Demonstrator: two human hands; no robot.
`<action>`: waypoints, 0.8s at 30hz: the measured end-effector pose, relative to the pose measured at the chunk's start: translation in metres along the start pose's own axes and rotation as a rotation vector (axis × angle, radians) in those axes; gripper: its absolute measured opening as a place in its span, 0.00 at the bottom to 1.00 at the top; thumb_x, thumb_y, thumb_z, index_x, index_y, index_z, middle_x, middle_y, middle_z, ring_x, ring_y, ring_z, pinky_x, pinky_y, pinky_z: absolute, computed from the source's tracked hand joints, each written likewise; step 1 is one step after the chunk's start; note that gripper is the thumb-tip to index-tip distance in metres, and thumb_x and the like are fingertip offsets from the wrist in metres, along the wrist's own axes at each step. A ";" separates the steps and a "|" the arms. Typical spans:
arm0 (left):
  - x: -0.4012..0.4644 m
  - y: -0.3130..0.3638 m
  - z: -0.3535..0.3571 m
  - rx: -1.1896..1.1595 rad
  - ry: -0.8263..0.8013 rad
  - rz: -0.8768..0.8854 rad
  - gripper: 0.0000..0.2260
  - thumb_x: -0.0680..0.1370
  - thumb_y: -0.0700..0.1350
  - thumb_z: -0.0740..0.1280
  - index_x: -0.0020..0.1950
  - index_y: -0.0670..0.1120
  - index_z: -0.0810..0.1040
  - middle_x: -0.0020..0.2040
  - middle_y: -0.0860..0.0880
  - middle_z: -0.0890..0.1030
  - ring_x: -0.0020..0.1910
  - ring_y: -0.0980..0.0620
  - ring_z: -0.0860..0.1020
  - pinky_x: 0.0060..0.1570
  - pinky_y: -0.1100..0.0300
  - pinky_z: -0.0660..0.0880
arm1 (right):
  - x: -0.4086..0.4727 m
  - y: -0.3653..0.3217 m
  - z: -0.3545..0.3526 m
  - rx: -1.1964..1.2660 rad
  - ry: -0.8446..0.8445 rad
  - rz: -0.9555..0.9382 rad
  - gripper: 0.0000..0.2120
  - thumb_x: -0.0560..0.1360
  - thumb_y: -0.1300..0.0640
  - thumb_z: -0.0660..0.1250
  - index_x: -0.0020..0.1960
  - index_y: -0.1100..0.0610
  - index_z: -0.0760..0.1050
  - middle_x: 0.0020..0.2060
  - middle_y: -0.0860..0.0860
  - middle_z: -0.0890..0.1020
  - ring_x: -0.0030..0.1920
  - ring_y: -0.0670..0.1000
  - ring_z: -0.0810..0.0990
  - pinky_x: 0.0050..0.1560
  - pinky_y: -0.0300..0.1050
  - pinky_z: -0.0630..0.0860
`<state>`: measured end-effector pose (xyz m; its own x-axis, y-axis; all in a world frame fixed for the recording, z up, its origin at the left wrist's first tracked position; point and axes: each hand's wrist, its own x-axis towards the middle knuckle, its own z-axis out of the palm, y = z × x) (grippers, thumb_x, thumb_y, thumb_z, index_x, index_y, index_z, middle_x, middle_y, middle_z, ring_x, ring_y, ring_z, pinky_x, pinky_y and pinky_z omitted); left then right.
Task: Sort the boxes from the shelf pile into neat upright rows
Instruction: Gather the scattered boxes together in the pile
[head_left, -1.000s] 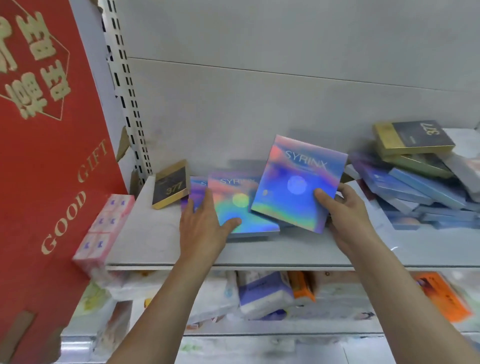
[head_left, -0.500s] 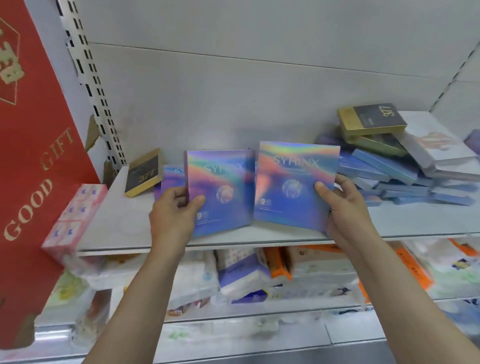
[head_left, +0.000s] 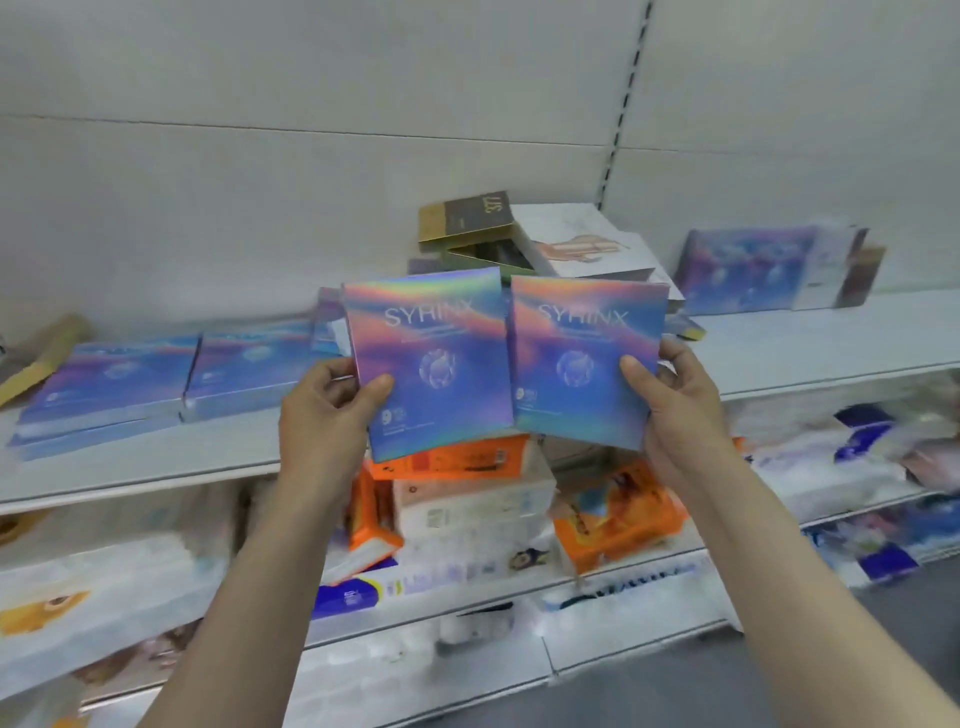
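Two bare forearms reach up from the bottom edge, each hand holding a box upright in front of the shelf (head_left: 156, 457). Far left, flat holographic boxes (head_left: 109, 384) lie on the shelf surface, glossy, blue-purple. Left hand (head_left: 324, 415) pinches the left SYHINX box (head_left: 431, 364) at its lower left corner, thumb on the front face, fingers curled behind. Right hand (head_left: 670, 405) pinches the right SYHINX box (head_left: 587, 358) at its right edge, thumb in front. Both boxes are flat, square, iridescent foil, side by side, edges nearly touching. Behind them sits a messy pile (head_left: 519, 244) with a gold-black box on top. Orange packs (head_left: 613, 514) fill the lower shelf.
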<state>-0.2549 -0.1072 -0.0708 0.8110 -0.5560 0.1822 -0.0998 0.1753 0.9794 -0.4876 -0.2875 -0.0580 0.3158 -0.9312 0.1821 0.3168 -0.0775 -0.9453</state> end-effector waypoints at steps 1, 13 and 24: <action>-0.011 0.000 0.023 -0.003 -0.023 0.008 0.10 0.75 0.40 0.72 0.54 0.43 0.78 0.48 0.46 0.85 0.47 0.48 0.84 0.49 0.52 0.79 | 0.003 -0.003 -0.025 -0.002 0.012 0.003 0.16 0.73 0.60 0.72 0.58 0.57 0.72 0.47 0.52 0.86 0.47 0.54 0.86 0.50 0.57 0.81; -0.055 -0.013 0.232 0.002 -0.185 -0.018 0.09 0.75 0.39 0.72 0.54 0.45 0.78 0.49 0.47 0.84 0.49 0.47 0.84 0.51 0.46 0.80 | 0.056 -0.023 -0.226 -0.045 0.175 0.042 0.19 0.76 0.62 0.70 0.65 0.62 0.71 0.55 0.56 0.83 0.48 0.52 0.85 0.47 0.52 0.84; 0.003 -0.028 0.407 0.035 -0.211 0.046 0.08 0.75 0.40 0.72 0.52 0.48 0.79 0.48 0.49 0.85 0.48 0.48 0.83 0.52 0.48 0.80 | 0.196 -0.039 -0.332 -0.051 0.189 0.043 0.22 0.71 0.58 0.73 0.62 0.60 0.72 0.55 0.59 0.83 0.50 0.57 0.85 0.56 0.67 0.78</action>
<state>-0.4843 -0.4444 -0.0622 0.6671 -0.7063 0.2369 -0.1569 0.1777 0.9715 -0.7352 -0.5854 -0.0750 0.1533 -0.9839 0.0920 0.2593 -0.0498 -0.9645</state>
